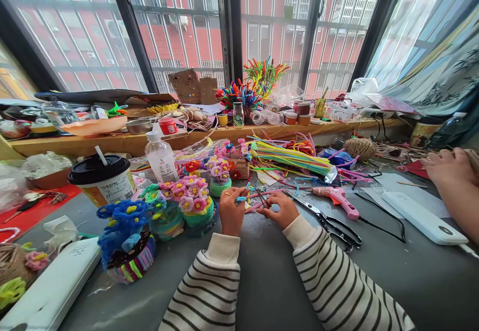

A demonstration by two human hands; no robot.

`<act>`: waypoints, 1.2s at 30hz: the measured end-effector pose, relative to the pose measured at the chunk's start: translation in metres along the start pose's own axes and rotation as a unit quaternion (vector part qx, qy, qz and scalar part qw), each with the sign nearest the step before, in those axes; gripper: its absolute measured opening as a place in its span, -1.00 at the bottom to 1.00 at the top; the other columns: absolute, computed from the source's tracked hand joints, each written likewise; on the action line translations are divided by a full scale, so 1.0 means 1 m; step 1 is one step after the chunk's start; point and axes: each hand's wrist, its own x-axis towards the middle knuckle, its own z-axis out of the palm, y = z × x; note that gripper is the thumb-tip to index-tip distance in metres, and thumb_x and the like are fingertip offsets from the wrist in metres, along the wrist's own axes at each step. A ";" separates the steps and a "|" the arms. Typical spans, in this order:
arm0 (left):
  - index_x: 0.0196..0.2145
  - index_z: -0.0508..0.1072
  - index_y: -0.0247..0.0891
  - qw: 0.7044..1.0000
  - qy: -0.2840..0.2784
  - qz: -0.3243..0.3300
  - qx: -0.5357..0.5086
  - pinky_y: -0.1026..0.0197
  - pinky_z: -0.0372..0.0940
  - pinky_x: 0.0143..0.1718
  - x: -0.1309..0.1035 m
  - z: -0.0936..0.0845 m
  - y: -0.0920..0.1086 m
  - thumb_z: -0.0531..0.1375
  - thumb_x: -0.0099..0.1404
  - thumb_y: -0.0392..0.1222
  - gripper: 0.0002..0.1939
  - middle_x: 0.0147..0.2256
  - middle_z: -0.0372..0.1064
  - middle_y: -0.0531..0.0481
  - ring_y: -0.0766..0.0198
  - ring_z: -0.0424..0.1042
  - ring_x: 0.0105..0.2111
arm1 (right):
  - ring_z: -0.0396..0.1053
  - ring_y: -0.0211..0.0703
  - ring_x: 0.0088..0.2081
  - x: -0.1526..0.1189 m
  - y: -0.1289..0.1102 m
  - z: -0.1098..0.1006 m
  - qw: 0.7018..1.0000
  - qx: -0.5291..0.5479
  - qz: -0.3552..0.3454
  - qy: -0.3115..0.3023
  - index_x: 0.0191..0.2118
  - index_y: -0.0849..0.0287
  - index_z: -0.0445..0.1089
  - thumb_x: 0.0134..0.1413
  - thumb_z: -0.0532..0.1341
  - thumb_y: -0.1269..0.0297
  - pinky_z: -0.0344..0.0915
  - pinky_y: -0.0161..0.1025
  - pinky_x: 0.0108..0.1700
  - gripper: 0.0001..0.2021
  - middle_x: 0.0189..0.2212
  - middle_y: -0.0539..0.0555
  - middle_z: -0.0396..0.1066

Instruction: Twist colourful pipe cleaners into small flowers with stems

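Striped sleeves [204, 293] nearest, I see the left hand [231, 211] pinching a light-blue fuzzy stem [240, 199] left of the pink glue gun [339, 197], right hand [282, 210] gripping small scissors [261, 198] between, large scissors [325, 218] edging the gun, grey tabletop [266, 286] stretching nearward.

Tabletop [267, 291] between the sleeves [209, 291] allows passage, flower pots [129, 236] blocking left, large scissors [322, 217] right

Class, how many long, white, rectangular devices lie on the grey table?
2. One white device lies at near left, beside fuzzy blue flowers; the other device lies right of the silver, black-handled metal scissors. Clutter may hide more.
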 end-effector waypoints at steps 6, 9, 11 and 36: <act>-0.41 0.43 -0.21 1.000 -0.007 -0.003 -0.028 0.26 0.14 -0.37 -0.001 0.001 0.000 0.07 0.07 -0.19 -0.83 -0.48 0.34 0.02 0.30 0.22 -0.42 | 0.16 -0.28 -0.53 0.001 -0.002 -0.001 0.998 0.059 0.016 -0.014 -0.64 0.18 0.12 -0.11 0.04 0.03 0.14 -0.31 -0.44 -0.68 -0.62 -0.02 0.17; -0.40 0.43 -0.22 1.000 -0.015 0.017 0.000 0.26 0.13 -0.36 -0.001 0.001 0.001 0.06 0.07 -0.19 -0.82 -0.47 0.33 0.01 0.30 0.20 -0.43 | 0.14 -0.29 -0.53 0.001 -0.003 -0.002 0.998 0.065 -0.002 -0.013 -0.62 0.19 0.11 -0.09 0.02 0.04 0.13 -0.33 -0.45 -0.68 -0.61 -0.02 0.16; -0.38 0.43 -0.22 0.999 -0.021 0.035 0.023 0.27 0.12 -0.36 -0.002 0.000 0.002 0.06 0.08 -0.19 -0.81 -0.47 0.33 0.01 0.30 0.19 -0.43 | 0.14 -0.28 -0.51 0.001 -0.002 -0.002 0.999 0.037 -0.033 -0.003 -0.63 0.18 0.11 -0.12 0.05 0.04 0.12 -0.32 -0.43 -0.69 -0.61 -0.01 0.15; -0.38 0.44 -0.19 0.983 0.011 0.120 0.139 0.27 0.11 -0.38 -0.003 -0.005 0.006 0.08 0.07 -0.28 -0.83 -0.47 0.34 -0.01 0.27 0.19 -0.44 | 0.17 -0.24 -0.46 0.000 -0.001 -0.008 0.988 -0.126 -0.092 -0.015 -0.66 0.20 0.18 -0.12 0.11 0.12 0.05 -0.32 -0.42 -0.71 -0.61 0.01 0.23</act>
